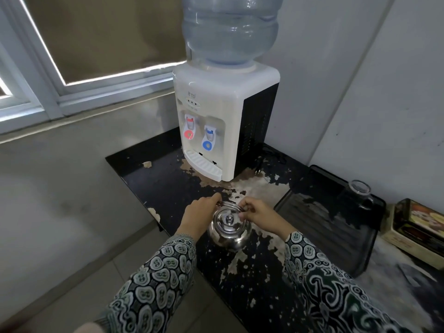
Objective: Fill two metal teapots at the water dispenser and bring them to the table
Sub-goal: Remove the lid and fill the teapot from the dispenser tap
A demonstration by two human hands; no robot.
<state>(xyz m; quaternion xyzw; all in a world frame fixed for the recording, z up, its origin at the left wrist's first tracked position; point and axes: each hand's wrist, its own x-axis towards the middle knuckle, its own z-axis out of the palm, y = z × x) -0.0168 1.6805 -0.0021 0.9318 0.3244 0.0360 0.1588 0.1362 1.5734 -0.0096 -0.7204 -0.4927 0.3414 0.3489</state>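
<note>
A shiny metal teapot [228, 230] with its knobbed lid on stands on the worn black counter [153, 179], a short way in front of the white water dispenser [223, 111]. My left hand [200, 216] grips the left end of the teapot's wire handle. My right hand [258, 213] pinches the handle's right end, which lies folded toward the far side of the pot. The dispenser has a red tap [189, 131], a blue tap [208, 140] and a white drip tray [203, 165]. Only one teapot is in view.
A large blue water bottle [230, 30] tops the dispenser. A black tray [336, 224] lies to the right with a glass jar [359, 188] at its far edge. A printed box [418, 227] sits at the far right. A window is at upper left.
</note>
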